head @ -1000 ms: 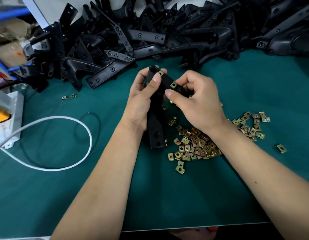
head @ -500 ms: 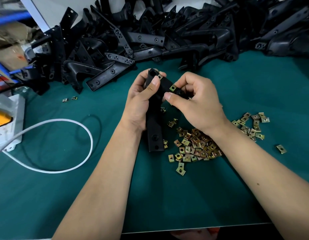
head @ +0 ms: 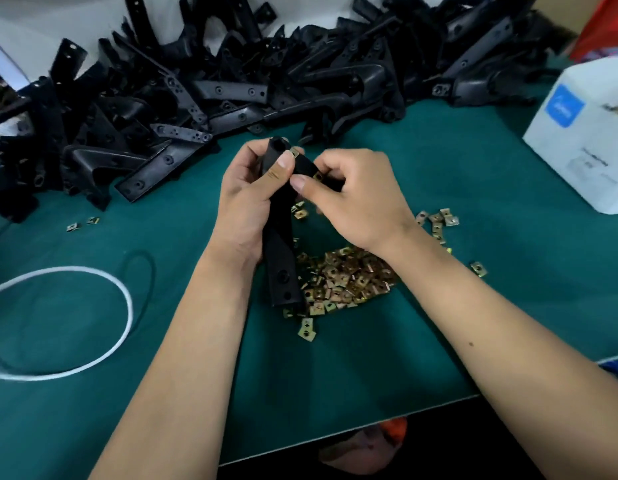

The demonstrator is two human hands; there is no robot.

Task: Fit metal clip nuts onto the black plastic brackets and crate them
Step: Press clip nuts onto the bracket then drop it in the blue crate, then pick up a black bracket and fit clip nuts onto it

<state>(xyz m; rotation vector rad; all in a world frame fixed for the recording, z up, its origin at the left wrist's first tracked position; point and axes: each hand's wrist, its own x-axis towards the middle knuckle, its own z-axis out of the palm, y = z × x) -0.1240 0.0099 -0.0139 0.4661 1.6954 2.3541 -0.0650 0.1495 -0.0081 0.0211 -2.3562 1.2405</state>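
The left hand (head: pixel 247 202) holds one black bracket (head: pixel 281 251) above the green table (head: pixel 335 362); the fingers are curled around its upper part and the thumb presses on the front, just beside a clip nut (head: pixel 294 152) that already sits on the top edge. The lower end of the bracket hangs down close to the table, over the edge of the heap of loose clip nuts (head: pixel 349 278). The right hand (head: pixel 359 199) has a narrow grip: thumb and fingers pinch on the side arm of the same bracket, where a second clip nut (head: pixel 317 176) shows, probably half pushed on, but the fingers hide most of it. More nuts lie scattered right of the heap (head: pixel 439 220), and two small ones (head: pixel 82 224) lie apart on the left. A big pile of black brackets (head: pixel 231 91) fills the back of the table. A white box (head: pixel 584 140) stands at the right and a white cable (head: pixel 93 358) makes a loop at the left.
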